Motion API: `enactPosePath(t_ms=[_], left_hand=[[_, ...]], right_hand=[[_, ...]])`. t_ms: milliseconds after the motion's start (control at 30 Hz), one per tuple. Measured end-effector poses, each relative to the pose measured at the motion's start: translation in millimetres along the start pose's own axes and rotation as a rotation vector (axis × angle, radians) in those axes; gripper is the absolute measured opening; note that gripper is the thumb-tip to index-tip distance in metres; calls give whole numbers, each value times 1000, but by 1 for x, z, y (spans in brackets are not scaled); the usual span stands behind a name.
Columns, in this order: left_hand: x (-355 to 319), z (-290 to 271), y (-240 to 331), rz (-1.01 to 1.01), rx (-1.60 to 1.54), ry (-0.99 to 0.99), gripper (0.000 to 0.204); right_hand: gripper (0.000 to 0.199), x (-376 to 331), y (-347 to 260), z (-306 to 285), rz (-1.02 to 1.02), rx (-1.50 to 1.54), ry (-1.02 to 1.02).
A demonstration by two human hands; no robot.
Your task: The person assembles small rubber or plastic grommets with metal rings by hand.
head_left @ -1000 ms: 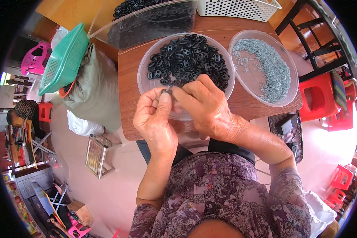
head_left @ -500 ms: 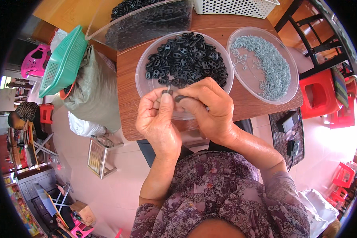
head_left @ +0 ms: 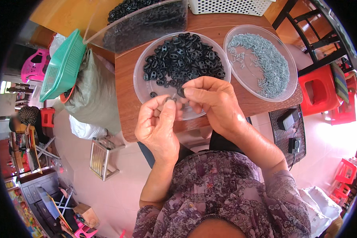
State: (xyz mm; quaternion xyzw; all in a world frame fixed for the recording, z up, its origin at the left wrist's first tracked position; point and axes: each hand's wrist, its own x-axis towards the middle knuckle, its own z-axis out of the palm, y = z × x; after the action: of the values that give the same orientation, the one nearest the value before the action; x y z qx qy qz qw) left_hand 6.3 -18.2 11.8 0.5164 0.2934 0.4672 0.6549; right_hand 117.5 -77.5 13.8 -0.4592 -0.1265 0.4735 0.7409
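Note:
Over the near edge of a round clear tray (head_left: 140, 88) my two hands work close together. My left hand (head_left: 158, 129) pinches a small black two-holed oval piece (head_left: 170, 99) between thumb and forefinger, with a tiny pale tip standing up from it. Just to its right, my right hand (head_left: 216, 99) grips another black oval piece (head_left: 181, 92) by thumb and fingers; the two pieces are apart. Beyond them lies a heap of similar black two-holed pieces (head_left: 186, 55), with one loose near the tray's left rim. A second round tray (head_left: 242, 75) holds many silvery screw-like pins (head_left: 271, 65).
On the brown wooden table (head_left: 125, 75) stand a clear bin (head_left: 146, 29) of black pieces and a white perforated basket (head_left: 230, 7). To the left are a green basket (head_left: 63, 65) and a bulky sack (head_left: 97, 93); red stools (head_left: 319, 95) stand right. Another person sits far left.
The black piece in my right hand has turned more upright and sits beside my left fingertips. My left hand has dropped slightly, and a loose black piece now shows beyond it.

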Motion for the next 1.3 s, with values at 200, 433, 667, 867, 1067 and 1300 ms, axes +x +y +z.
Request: enactPosePath(t_ms=[200, 433, 667, 867, 1067, 1300], left_hand=[[-2, -2, 0, 9, -34, -10, 9], [-1, -3, 3, -23, -45, 21, 6], [-3, -5, 2, -88, -12, 28, 6], [-1, -2, 2, -104, 25, 49, 6], [-2, -2, 3, -107, 26, 50, 5], [-1, -4, 2, -114, 7, 53, 4]], right_hand=[[13, 0, -3, 1, 81, 30, -29], [12, 5, 2, -1, 71, 44, -26], [12, 7, -1, 3, 86, 21, 16], [11, 6, 4, 4, 12, -22, 21], [12, 2, 4, 7, -89, -136, 24], [12, -3, 4, 9, -168, -258, 38]])
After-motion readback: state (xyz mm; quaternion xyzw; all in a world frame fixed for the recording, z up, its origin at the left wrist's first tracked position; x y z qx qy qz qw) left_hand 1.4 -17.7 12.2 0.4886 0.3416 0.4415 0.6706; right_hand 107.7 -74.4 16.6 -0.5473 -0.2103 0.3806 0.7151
